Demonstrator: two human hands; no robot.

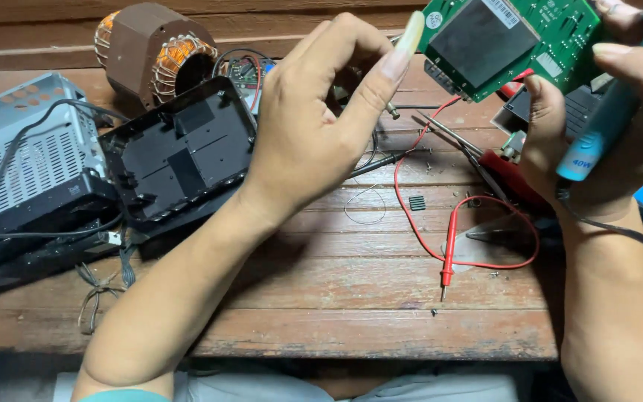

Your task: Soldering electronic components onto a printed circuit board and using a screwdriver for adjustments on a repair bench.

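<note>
Presently the right hand (619, 126) grips a green circuit board (511, 41) and blue soldering iron (604, 130); the left hand (321, 126) hovers half-open, empty, steadying nothing.

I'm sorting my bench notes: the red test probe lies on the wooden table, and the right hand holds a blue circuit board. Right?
Not quite. The head view shows the circuit board in the right hand is green, not blue. The red test probe does lie on the wooden table.

A single view is given, taken from the head and aimed steeply down at a wooden workbench (351, 283). Both hands are seen close up: the left hand (314, 126) centrally, the right hand (604, 141) cropped at the right edge.
</note>
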